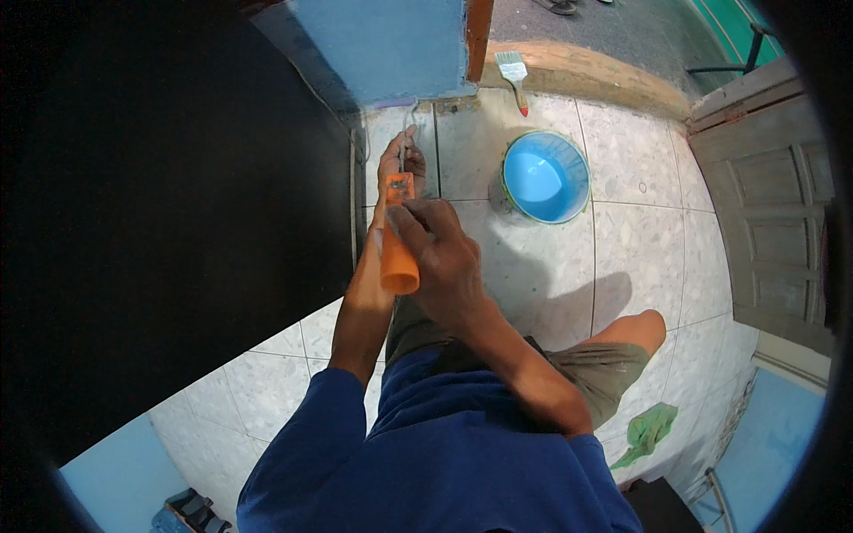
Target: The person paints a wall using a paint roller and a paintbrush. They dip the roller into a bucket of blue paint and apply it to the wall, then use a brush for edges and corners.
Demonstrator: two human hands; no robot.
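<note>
In my right hand [443, 256] is the orange plastic handle [400, 270] of a paint roller. My left hand [402, 160] is around the roller's metal rod [402, 150], farther forward. The narrow roller sleeve [393, 103] lies along the foot of a light blue wall [400, 46], where wall and floor meet. To the right of my hands stands a bucket [506, 193] with light blue paint [540, 180] inside. Beyond the bucket a paintbrush [513, 76] leans on the door sill, its red-tipped handle on the tiles.
A large black panel [200, 200] fills the left side, close to my left arm. Ahead runs a raised sill [600, 70]. A panelled wooden door [773, 213] stands at the right. A green cloth [646, 430] lies on the tiled floor [640, 253] near my knee.
</note>
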